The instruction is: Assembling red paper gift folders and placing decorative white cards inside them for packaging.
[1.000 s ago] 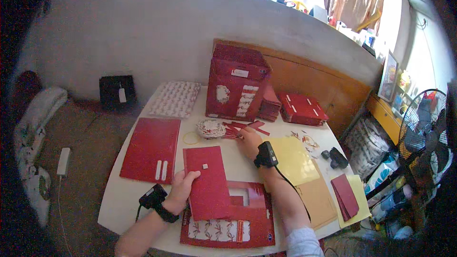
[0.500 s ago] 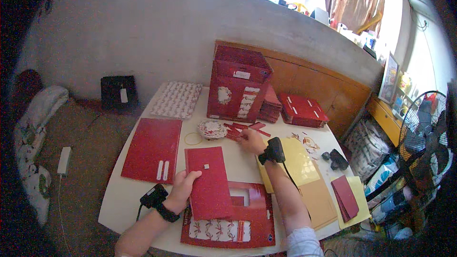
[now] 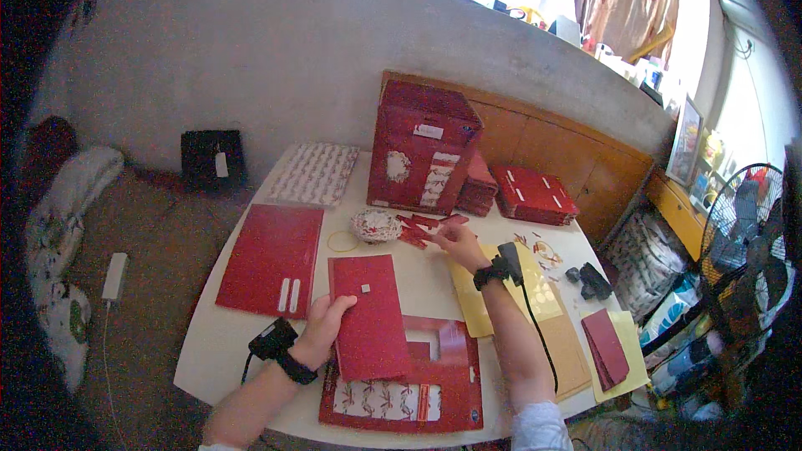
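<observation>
My left hand [image 3: 324, 326] grips the left edge of a red card panel [image 3: 369, 321], thumb on top. A small pale square sits on the panel's upper part. Beneath it lies a larger red printed card sheet [image 3: 459, 384] with a cut-out window and a patterned band. My right hand [image 3: 459, 248] reaches to a loose pile of small red strips [image 3: 415, 225] beyond the panel. Its fingers are pinched together, with a pale bit at the tips too small to name. Both wrists wear black straps with small devices.
Left of the panel lies another red sheet [image 3: 271, 263] with two white slots. A tall red box [image 3: 424, 150], red stacks [image 3: 535, 194] and a patterned stack [image 3: 313, 174] stand at the back. Right are yellow sheets [image 3: 518, 284], dark red pieces [image 3: 608, 351] and a fan [image 3: 743, 217].
My right hand has shifted slightly right at the strips, its wrist turned. A pale bit now shows by its fingertips. My left hand still holds the panel. The view has tilted a little.
</observation>
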`<state>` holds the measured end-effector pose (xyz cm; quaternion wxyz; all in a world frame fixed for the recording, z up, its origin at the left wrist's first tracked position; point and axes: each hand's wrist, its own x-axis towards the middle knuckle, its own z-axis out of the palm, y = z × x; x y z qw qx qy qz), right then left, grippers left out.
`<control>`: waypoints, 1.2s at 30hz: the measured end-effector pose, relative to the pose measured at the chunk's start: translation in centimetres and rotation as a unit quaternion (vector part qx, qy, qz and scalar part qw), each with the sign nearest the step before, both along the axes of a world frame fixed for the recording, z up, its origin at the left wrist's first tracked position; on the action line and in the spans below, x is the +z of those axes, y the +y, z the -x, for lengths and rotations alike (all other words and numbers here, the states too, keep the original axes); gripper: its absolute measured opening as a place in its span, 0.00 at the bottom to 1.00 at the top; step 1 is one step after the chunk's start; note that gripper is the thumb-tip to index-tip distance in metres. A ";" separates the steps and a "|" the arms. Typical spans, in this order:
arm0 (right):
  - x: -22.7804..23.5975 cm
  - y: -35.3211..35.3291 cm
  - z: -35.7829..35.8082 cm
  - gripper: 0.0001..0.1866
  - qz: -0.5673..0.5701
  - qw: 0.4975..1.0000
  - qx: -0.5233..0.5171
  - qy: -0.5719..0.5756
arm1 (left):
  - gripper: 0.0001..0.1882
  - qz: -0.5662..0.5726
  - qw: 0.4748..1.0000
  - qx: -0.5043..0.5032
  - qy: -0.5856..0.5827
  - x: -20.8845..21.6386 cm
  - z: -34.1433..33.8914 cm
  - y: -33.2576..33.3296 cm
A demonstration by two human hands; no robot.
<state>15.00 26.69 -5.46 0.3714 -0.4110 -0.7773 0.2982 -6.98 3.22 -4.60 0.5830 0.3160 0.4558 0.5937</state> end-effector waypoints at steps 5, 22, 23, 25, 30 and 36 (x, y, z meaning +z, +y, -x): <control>1.2 -1.1 -0.6 0.12 0.061 0.998 0.018 -0.026 | 0.11 -0.018 1.000 0.002 0.001 -0.1 -0.3 0.3; 10.4 -19.4 1.7 0.05 0.167 0.949 0.233 0.128 | 0.11 -0.189 0.969 0.025 0.154 3.6 -2.9 -3.1; 10.9 -19.8 1.8 0.05 0.105 0.971 0.204 0.068 | 0.11 -0.220 0.956 0.031 0.191 4.0 -3.1 -3.4; 10.7 -20.1 2.0 0.05 0.088 0.972 0.202 0.083 | 0.11 -0.231 0.952 0.039 0.196 4.0 -3.3 -3.6; 10.6 -20.9 2.0 0.05 0.060 0.978 0.182 0.077 | 0.11 -0.288 0.925 0.059 0.241 3.2 -3.1 -3.6; 10.6 -21.6 2.2 0.06 0.002 0.985 0.156 0.069 | 0.10 -0.296 0.912 0.070 0.274 3.6 -3.2 -3.9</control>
